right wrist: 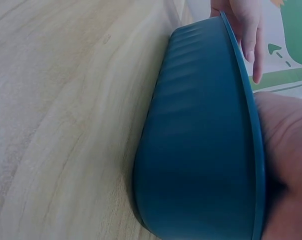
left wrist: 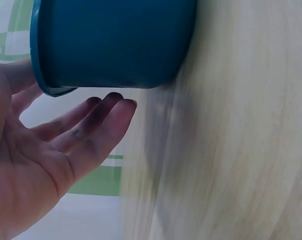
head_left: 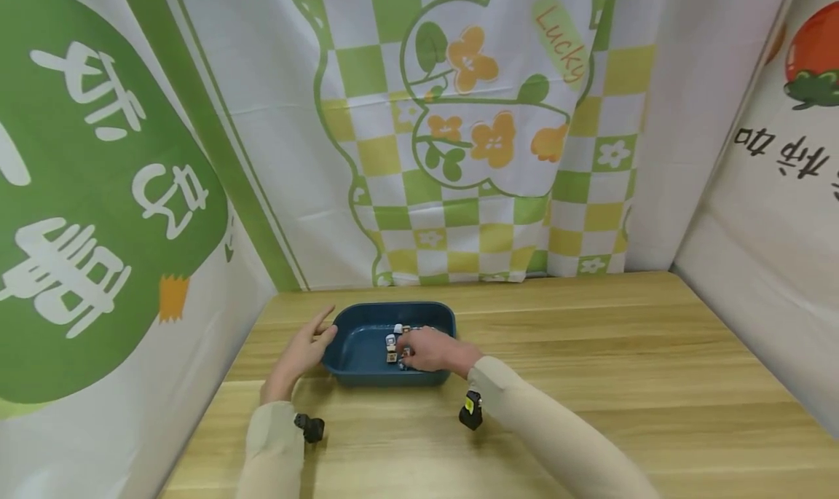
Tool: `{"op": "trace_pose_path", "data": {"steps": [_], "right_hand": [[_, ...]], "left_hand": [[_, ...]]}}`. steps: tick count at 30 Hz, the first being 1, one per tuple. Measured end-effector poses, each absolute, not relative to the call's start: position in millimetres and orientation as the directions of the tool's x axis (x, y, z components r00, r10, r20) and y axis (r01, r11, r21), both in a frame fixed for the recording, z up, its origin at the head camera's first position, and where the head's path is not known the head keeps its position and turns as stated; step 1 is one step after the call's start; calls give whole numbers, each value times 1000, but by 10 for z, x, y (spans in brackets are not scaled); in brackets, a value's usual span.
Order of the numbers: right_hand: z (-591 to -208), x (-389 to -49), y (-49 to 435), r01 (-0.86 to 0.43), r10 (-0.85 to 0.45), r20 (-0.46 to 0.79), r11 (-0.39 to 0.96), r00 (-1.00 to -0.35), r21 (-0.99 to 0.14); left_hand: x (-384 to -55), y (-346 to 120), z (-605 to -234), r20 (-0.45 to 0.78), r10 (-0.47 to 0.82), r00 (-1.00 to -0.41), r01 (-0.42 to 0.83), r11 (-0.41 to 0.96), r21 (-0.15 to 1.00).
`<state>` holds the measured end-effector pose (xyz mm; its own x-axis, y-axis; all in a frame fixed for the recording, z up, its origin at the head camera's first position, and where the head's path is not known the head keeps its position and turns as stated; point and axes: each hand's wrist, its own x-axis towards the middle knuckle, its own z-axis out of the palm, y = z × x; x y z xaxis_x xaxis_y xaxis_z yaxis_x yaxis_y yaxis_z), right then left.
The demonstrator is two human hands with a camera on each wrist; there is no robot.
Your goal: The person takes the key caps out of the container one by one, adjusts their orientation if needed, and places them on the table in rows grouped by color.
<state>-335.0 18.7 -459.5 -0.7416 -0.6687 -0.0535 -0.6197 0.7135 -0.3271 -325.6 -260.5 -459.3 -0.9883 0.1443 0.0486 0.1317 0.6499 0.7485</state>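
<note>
A dark blue rectangular basin [head_left: 367, 379] stands on the wooden table and holds several small white, brown and blue cube-like pieces [head_left: 391, 344]. My left hand [head_left: 308, 350] is at the basin's left end, its thumb by the rim. In the left wrist view, the loosely extended fingers [left wrist: 98, 127] of that hand lie outside the wall. My right hand [head_left: 432, 350] reaches over the right end into the basin, fingers bent down among the pieces. Whether it pinches one, I cannot tell; in the right wrist view its fingers are hidden behind the basin wall [right wrist: 201, 140].
Wooden table surface [head_left: 590, 382] extends to the right of the basin and in front of it. A patterned curtain [head_left: 472, 229] hangs behind the table, with printed cloth [head_left: 223, 317] on the left and more on the right. Each sleeve carries a small black camera [head_left: 311, 427].
</note>
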Motion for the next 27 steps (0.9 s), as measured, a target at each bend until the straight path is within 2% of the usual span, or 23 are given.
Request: {"op": "trace_pose_path", "data": {"steps": [5,11,18,27], "right_hand": [[-4581,-3391,161,-600,-659,-81,722,-747,-344],[-4604,-3418,152,-608,-671,-88,712,-736,-351],[-4643,-3431,103,-612,-684,-87,696,-725,-376],[-4687,-3439,85,-590,-661,-99,719,-744,-366]], "left_hand": [[-3295,-2630,-4636,47,152,-987,135,640,757],[-3268,-2656,-4726,-16,150,-989,84,635,768],[-3248,-2675,-4781,-78,133,-988,-7,466,885],[-3271,-2684,-4812,-89,158,-983,-19,400,917]]}}
